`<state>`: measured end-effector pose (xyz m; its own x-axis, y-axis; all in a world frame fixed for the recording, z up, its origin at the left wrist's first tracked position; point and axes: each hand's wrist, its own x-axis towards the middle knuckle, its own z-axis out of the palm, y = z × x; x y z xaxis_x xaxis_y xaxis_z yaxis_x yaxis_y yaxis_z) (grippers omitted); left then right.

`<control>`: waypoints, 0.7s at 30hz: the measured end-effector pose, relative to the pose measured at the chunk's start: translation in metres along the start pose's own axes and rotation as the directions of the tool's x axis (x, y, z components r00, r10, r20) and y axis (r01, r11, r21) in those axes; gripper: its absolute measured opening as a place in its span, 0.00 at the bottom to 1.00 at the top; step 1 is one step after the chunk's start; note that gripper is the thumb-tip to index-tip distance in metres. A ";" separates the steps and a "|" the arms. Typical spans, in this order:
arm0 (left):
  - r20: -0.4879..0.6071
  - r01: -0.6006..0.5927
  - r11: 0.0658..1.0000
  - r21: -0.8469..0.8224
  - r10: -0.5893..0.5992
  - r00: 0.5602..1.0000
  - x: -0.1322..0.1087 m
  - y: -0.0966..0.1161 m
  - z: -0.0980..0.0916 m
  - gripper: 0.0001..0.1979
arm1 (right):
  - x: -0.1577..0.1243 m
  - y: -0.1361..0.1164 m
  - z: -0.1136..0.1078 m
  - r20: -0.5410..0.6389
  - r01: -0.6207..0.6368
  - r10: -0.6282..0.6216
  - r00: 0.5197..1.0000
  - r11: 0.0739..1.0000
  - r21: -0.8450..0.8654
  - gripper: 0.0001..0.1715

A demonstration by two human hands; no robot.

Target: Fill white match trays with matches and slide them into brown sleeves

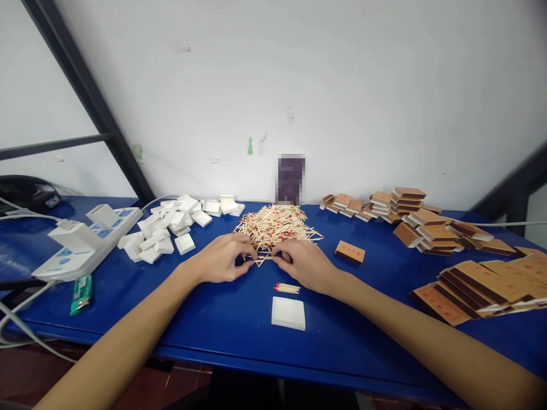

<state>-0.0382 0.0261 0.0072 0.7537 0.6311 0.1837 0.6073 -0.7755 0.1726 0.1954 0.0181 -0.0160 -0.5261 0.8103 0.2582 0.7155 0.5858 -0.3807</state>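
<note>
A heap of red-tipped matchsticks [276, 225] lies at the middle of the blue table [222, 324]. My left hand [222, 259] and my right hand [301, 263] meet at the heap's near edge, fingers curled and pinching a few matchsticks [260, 259] between them. Just behind my right hand lies a small bundle of matches [287, 288]. Nearer to me sits an empty white inner tray [288, 313]. A single brown matchbox sleeve [349, 251] lies to the right of my right hand.
White inner trays [171, 228] are piled at the left. Brown matchbox sleeves [423, 225] are stacked at the right, more of these sleeves [478, 287] fanned out nearer. A white power strip [81, 242] with cables and a green lighter [81, 293] sit at the far left.
</note>
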 end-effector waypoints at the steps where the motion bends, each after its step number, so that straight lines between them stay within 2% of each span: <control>1: 0.006 -0.001 1.000 -0.006 0.001 1.000 0.000 0.001 0.000 0.08 | 0.000 0.000 0.000 0.005 0.003 -0.003 1.000 1.000 -0.001 0.07; 7: 0.005 -0.019 0.998 -0.059 0.020 1.000 0.000 0.004 -0.001 0.08 | 0.000 0.000 -0.003 0.029 0.013 -0.013 0.999 1.000 0.007 0.07; 13: -0.005 -0.037 0.995 -0.089 0.037 0.999 0.001 0.009 0.000 0.07 | 0.001 0.001 -0.003 0.055 0.136 -0.135 0.989 0.991 -0.003 0.07; 21: 0.027 -0.023 0.991 -0.135 0.027 0.999 0.001 0.010 -0.001 0.05 | -0.014 0.009 -0.015 0.156 0.089 -0.094 0.983 0.995 0.040 0.05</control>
<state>-0.0316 0.0187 0.0098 0.7761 0.6094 0.1623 0.5505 -0.7802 0.2971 0.2167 0.0121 -0.0096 -0.6564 0.7390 0.1516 0.6465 0.6546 -0.3917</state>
